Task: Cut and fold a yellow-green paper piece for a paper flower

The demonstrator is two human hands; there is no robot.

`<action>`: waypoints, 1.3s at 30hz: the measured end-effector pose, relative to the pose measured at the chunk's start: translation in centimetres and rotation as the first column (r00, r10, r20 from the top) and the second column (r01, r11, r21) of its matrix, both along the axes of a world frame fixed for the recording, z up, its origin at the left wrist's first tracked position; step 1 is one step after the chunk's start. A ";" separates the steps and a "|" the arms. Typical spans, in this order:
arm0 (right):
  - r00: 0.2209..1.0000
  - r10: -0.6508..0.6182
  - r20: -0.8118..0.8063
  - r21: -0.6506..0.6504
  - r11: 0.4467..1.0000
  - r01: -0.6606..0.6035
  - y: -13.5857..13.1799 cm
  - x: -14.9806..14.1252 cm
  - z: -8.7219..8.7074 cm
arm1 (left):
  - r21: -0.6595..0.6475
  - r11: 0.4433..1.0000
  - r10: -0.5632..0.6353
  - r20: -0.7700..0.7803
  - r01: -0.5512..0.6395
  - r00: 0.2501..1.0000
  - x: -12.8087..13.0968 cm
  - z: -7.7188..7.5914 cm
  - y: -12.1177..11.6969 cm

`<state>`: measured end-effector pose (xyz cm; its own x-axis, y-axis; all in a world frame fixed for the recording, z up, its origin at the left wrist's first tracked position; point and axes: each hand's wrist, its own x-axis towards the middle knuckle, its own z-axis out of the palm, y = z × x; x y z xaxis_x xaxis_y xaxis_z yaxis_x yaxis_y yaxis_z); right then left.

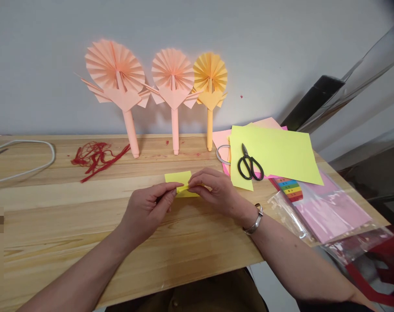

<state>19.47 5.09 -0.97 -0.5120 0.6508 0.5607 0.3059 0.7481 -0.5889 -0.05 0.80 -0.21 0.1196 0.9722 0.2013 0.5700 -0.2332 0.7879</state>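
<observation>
Wooden table (54, 247), pale pine, runs under all items listed.

Left hand (148, 212): clenched in a pinch, thumb and fingertips gripping a small yellow paper (176, 178).

Right hand (214, 190): fingers closed on the same paper from the opposite side, partly hiding its right end. Silver wristwatch or bracelet (254, 221) at the wrist; the face is not visible.

Yellow paper: held between both hands at the middle of the table edge area, with a folded strip across its front. Long axis lies sideways, left to right, and each hand holds one end.

To the right: plastic bag (330, 212) of pink paper; rainbow-striped card (289, 189); black-handled scissors (249, 162) on a yellow-green paper sheet (275, 154); metal ring (222, 154); pink paper sheets (220, 139).

To the left: red string (98, 158); white cable (21, 161).

Farthest, against the wall: three paper fans on sticks, two peach (115, 69) (172, 71), one orange (210, 73).
</observation>
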 end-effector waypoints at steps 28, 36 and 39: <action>0.996 -0.018 0.091 -0.442 0.895 0.056 -0.4 -0.3 0.1 | -0.531 0.846 0.141 0.304 0.044 0.942 0.4 0.6 0.6; 0.991 0.013 0.132 -0.498 0.865 0.055 -0.4 -0.2 0.3 | -0.572 0.816 0.160 0.365 0.085 0.917 0.6 0.6 0.7; 0.988 0.022 0.151 -0.502 0.863 0.058 -0.4 -0.1 0.5 | -0.571 0.816 0.147 0.361 0.093 0.921 0.7 0.6 0.7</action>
<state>19.34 4.66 -0.46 -0.5479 0.8334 0.0733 0.4286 0.3549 -0.8309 0.62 1.48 0.35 0.1245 0.9233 -0.3634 0.2053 0.3344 0.9198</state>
